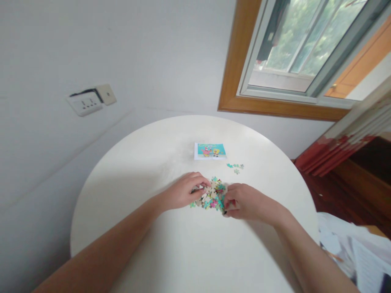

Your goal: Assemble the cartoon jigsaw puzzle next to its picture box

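A heap of small jigsaw puzzle pieces (210, 199) lies in the middle of the round table, some coloured side up and some pale side up. My left hand (185, 192) reaches into its left side, thumb and fingers bent together around a pale piece. At the heap's right edge is my right hand (242, 201), its fingers curled and closed on a piece, a dark bit of which shows by the fingertips. Beyond the heap lies a reference picture (211, 151) with a pink starfish and a yellow sponge character. Several separate pieces (236, 166) rest right of the heap, below the picture.
The white round table (128, 162) stands against a wall with a socket (86, 102) on the left. A wood-framed window (284, 101) is at the upper right, near a red and white curtain (324, 150). Papers (354, 244) lie beyond the table's right edge.
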`<state>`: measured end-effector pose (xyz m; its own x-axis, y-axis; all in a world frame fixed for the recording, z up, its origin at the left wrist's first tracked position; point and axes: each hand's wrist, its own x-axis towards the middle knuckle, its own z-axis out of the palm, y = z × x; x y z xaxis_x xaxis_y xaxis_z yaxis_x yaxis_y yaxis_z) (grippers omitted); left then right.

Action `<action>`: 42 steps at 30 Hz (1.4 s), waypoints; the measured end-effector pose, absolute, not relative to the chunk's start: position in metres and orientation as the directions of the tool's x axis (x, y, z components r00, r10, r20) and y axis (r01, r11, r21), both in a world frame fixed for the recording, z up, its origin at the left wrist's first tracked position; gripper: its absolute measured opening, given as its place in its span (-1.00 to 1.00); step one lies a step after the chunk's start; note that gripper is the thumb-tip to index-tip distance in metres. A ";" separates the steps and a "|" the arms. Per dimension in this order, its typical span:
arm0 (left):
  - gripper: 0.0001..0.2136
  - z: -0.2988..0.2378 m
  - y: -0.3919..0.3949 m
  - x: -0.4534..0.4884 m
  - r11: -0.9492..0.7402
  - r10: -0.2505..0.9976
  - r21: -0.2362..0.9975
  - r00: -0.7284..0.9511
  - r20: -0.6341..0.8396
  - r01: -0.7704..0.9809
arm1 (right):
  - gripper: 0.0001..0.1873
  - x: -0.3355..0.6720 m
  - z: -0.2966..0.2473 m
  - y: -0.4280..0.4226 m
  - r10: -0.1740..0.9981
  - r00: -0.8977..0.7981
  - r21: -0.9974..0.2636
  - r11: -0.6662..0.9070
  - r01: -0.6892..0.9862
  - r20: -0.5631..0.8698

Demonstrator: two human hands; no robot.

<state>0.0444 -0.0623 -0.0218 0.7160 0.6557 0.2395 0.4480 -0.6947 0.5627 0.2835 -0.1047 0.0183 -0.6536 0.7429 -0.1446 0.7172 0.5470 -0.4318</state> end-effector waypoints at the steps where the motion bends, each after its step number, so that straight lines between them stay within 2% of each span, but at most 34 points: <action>1: -0.81 -0.022 -0.062 0.045 -0.693 0.658 0.562 0.714 0.238 0.451 | -0.94 0.282 0.019 -0.106 0.739 -0.660 -0.413 0.563 0.716 -0.135; 8: -0.80 -0.019 -0.062 0.045 -0.688 0.658 0.565 0.719 0.222 0.456 | -0.81 0.289 0.014 -0.106 0.729 -0.664 -0.394 0.568 0.723 -0.166; 16: -0.79 -0.021 -0.062 0.044 -0.679 0.668 0.578 0.708 0.230 0.453 | -0.70 0.295 0.021 -0.103 0.717 -0.661 -0.491 0.504 0.710 -0.219; 22: -0.79 -0.022 -0.062 0.043 -0.687 0.658 0.570 0.719 0.225 0.450 | -0.81 0.306 0.021 -0.095 0.704 -0.635 -0.583 0.382 0.717 -0.319; 27: -0.80 -0.019 -0.063 0.044 -0.681 0.664 0.572 0.714 0.221 0.457 | -0.88 0.313 0.016 -0.089 0.681 -0.654 -0.635 0.352 0.688 -0.331; 33: -0.79 -0.022 -0.062 0.044 -0.692 0.656 0.568 0.716 0.239 0.445 | -0.88 0.310 0.018 -0.091 0.713 -0.610 -0.612 0.320 0.723 -0.347; 42: -0.80 -0.023 -0.062 0.044 -0.698 0.652 0.558 0.721 0.235 0.450 | -0.84 0.299 0.017 -0.095 0.741 -0.618 -0.555 0.408 0.725 -0.262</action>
